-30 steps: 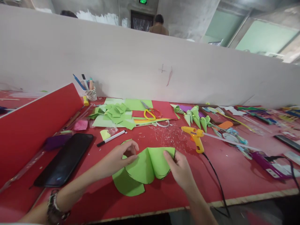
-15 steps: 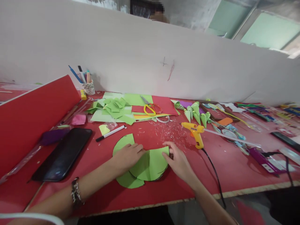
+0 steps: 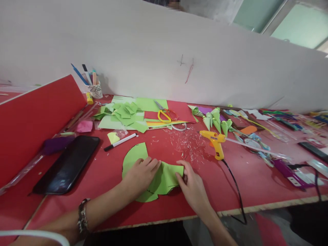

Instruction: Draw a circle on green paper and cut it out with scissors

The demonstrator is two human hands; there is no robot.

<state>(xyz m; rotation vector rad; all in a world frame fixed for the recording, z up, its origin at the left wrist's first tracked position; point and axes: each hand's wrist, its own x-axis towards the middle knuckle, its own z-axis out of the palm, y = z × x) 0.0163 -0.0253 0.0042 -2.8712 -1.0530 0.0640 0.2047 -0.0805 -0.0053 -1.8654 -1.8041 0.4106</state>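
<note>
A green half-round paper piece [image 3: 167, 176] is between my two hands, bent and slightly raised, with a dark line along its curved edge. My right hand [image 3: 191, 181] pinches its right corner between thumb and fingers. Over its left end, my left hand [image 3: 143, 172] has its fingers bent and pressed together on the paper. Under that hand lies a second green half-round piece [image 3: 134, 155], flat on the red table [image 3: 159, 218]. The fingertips of my left hand are partly hidden behind its knuckles.
Right of my hands lies a yellow glue gun [image 3: 215, 141] with a black cord. A black phone [image 3: 68, 164] and a marker [image 3: 121, 142] lie to the left. Behind are scissors [image 3: 164, 116], green scraps [image 3: 125, 112], green paper cones [image 3: 215, 119] and a pen cup [image 3: 94, 90].
My right hand has shifted its corner of the paper slightly down and left, and the piece now buckles more. The camera view has tilted down a little.
</note>
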